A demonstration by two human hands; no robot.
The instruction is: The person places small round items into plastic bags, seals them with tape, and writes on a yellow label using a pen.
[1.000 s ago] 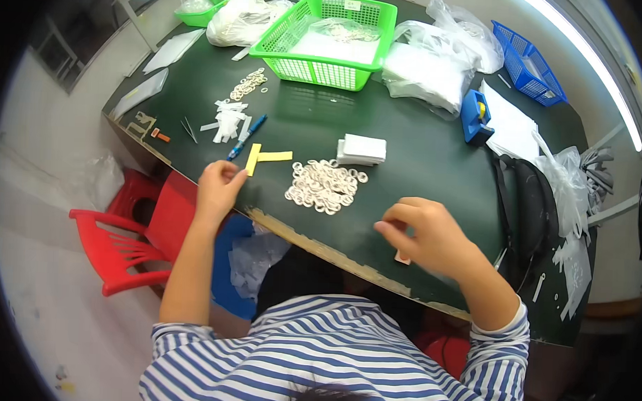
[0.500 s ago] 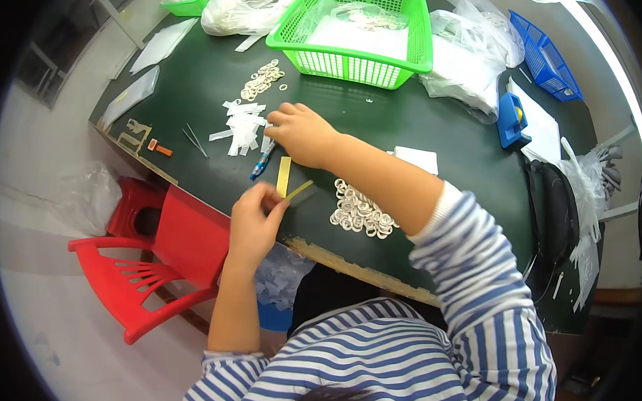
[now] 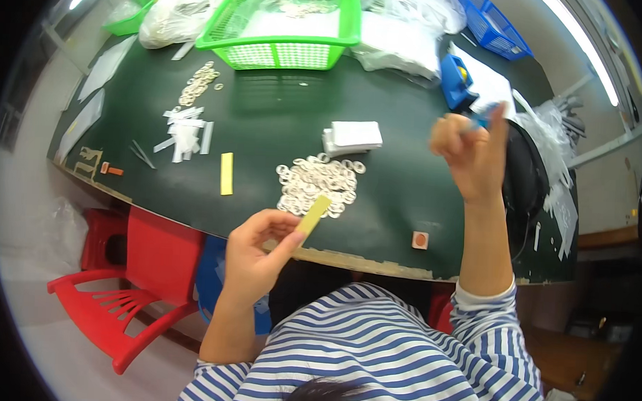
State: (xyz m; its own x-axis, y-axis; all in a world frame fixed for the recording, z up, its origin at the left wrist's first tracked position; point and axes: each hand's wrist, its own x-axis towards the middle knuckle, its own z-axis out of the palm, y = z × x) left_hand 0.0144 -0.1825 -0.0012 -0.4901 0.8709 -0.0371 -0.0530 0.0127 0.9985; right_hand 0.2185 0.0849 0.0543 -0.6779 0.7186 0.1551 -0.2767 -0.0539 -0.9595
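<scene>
My left hand point(image 3: 259, 248), near the table's front edge, pinches a yellow strip point(image 3: 313, 214) between thumb and fingers. The strip's far end overlaps the heap of small whitish rings point(image 3: 322, 179). My right hand point(image 3: 471, 160) is raised on the right and somewhat blurred, its fingers closed around a blue pen point(image 3: 485, 116). A second yellow strip point(image 3: 226, 174) lies flat on the table, left of the rings. Behind the rings is a stack of white cards point(image 3: 355, 134). A small square piece with an orange-brown round mark point(image 3: 420, 240) lies below my right hand.
White paper strips point(image 3: 185, 136), another ring pile point(image 3: 198, 83) and tweezers point(image 3: 142, 154) lie on the left. A green basket point(image 3: 276, 54) stands at the back. To the right are a blue tape dispenser point(image 3: 454, 81) and a black bag point(image 3: 526, 169). A red chair point(image 3: 163, 255) stands front left.
My right hand has taken the blue pen from beside the paper strips and swung far right. My left hand still holds its yellow strip, now nearer the rings. The whole view has shifted.
</scene>
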